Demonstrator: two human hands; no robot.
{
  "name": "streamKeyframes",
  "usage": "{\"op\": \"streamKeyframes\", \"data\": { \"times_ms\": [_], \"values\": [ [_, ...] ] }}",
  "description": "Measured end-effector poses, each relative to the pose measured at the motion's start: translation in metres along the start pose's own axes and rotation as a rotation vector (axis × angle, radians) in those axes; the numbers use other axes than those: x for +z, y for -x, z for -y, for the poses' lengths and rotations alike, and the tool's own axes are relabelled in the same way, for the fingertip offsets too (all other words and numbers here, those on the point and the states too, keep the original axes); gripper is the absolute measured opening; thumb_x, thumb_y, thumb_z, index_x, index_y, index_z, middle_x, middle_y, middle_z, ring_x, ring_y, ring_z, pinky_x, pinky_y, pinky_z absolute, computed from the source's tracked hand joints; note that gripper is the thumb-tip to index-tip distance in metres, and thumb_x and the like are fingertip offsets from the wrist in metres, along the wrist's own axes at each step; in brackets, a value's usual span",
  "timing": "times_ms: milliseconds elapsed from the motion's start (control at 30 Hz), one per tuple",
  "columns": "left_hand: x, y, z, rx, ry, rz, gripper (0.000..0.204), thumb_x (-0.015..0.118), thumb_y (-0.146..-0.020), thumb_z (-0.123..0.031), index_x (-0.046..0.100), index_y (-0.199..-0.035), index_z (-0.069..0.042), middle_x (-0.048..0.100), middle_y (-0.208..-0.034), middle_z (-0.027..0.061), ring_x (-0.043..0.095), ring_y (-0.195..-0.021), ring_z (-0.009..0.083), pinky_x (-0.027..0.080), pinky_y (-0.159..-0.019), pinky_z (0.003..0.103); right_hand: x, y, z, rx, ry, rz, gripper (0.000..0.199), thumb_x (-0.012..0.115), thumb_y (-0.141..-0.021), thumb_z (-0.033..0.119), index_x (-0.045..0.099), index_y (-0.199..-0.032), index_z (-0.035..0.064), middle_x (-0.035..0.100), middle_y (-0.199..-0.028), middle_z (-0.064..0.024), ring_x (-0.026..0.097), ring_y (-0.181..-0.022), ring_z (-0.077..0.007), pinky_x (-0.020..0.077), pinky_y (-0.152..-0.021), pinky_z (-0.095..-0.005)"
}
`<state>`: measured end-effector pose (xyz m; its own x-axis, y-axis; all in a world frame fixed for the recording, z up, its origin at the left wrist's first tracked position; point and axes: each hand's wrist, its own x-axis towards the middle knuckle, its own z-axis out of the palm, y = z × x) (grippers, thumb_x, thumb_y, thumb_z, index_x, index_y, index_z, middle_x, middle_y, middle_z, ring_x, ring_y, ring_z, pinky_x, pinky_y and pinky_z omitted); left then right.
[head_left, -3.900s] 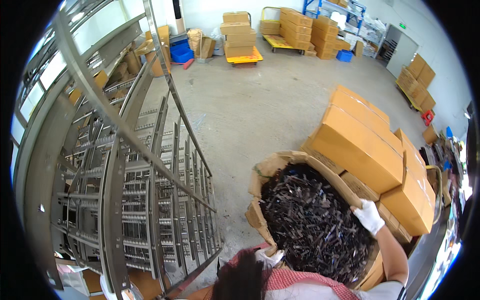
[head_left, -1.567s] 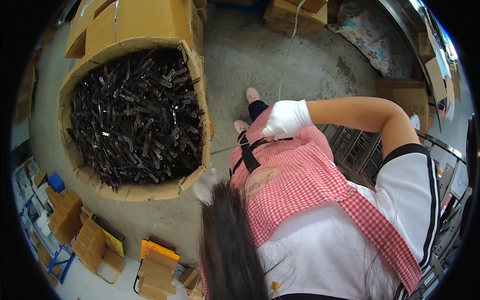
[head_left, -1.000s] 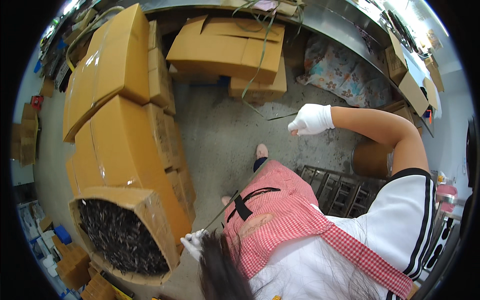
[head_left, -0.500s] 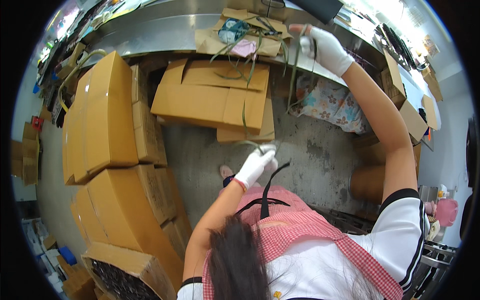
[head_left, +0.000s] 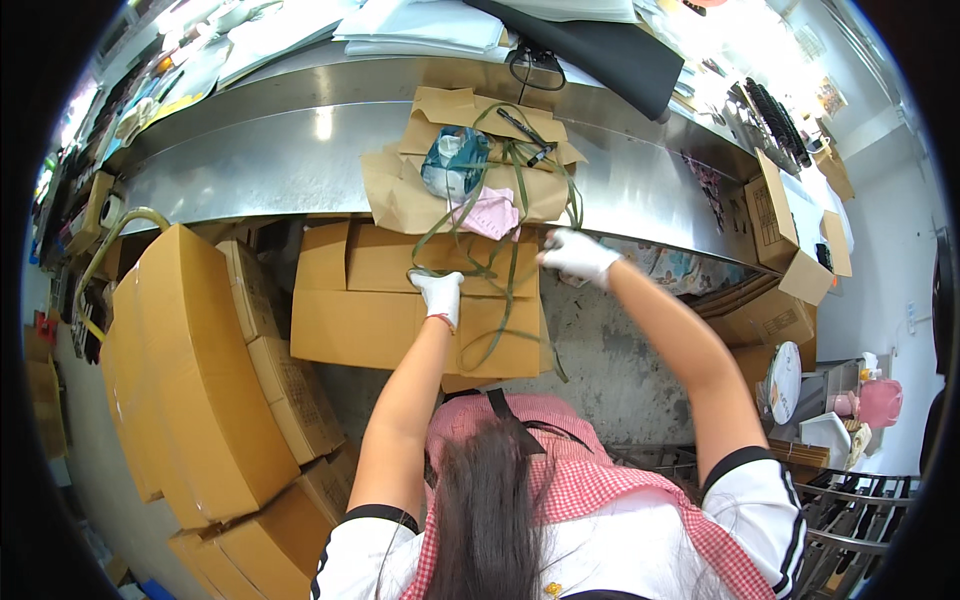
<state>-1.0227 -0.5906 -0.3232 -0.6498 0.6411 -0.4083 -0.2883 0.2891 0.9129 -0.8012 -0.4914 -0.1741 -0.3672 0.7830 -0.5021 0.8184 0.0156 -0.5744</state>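
Note:
A long green strap (head_left: 498, 337) lies in loose loops over a brown cardboard box (head_left: 375, 330) and across the metal bench edge. My left hand (head_left: 438, 295), in a white glove, is closed at the box top, with a loop of the strap at its fingers. To the right, my gloved right hand (head_left: 580, 256) hangs beside the box near the bench edge. Its fingers are smeared by motion, and no strap can be made out in it. Beyond the hands, brown paper (head_left: 390, 190) bears a blue-and-white packet (head_left: 455, 163), a pink cloth (head_left: 488, 213) and a black marker (head_left: 522, 127).
Tall cardboard cartons (head_left: 190, 370) stand stacked on my left. The metal bench (head_left: 270, 160) runs across the front, with papers (head_left: 420, 28) and a black sheet (head_left: 600, 50) along its back. Open boxes (head_left: 775, 220) and a metal rack (head_left: 850, 520) are on the right.
My right hand has come down from high over the bench to beside the box. My left hand has moved forward onto the box. The strap has dropped into loops over it.

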Motion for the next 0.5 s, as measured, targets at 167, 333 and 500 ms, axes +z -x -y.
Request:
{"op": "streamKeyframes", "data": {
  "times_ms": [167, 333, 500],
  "values": [
    [0.033, -0.032, -0.014, 0.075, -0.13, 0.753, 0.068, 0.081, -0.068, -0.007, 0.043, -0.125, -0.005, 0.057, -0.114, 0.0042, 0.055, -0.101, 0.0164, 0.049, -0.086, 0.031, 0.078, -0.064, 0.006, 0.011, -0.627, 0.048, 0.059, 0.073, -0.088, 0.035, 0.053, -0.127, -0.0047, 0.065, -0.095, -0.0058, 0.059, -0.08, -0.0114, 0.0482, -0.071, -0.0274],
    [0.05, -0.001, -0.078, -0.305, -0.095, 1.282, 0.042, 0.074, -0.084, -0.017, 0.06, -0.122, -0.002, 0.068, -0.097, 0.0031, 0.062, -0.107, 0.0149, 0.048, -0.092, 0.03, 0.004, -0.065, 0.075, -0.126, -0.314, 0.394, 0.026, 0.065, -0.087, 0.023, 0.069, -0.096, -0.0007, 0.07, -0.086, -0.0066, 0.063, -0.075, -0.013, 0.0518, -0.071, -0.0282],
    [0.039, -0.03, -0.222, -0.164, -0.492, 1.53, 0.032, 0.068, -0.088, -0.018, 0.065, -0.11, 0.005, 0.071, -0.084, 0.0052, 0.068, -0.084, 0.0125, 0.053, -0.08, 0.027, -0.14, -0.104, 0.123, -0.377, -0.132, 0.384, 0.026, 0.066, -0.088, 0.029, 0.073, -0.094, 0.0045, 0.071, -0.082, -0.0025, 0.065, -0.07, -0.0092, 0.0525, -0.064, -0.0251]
  ]
}}
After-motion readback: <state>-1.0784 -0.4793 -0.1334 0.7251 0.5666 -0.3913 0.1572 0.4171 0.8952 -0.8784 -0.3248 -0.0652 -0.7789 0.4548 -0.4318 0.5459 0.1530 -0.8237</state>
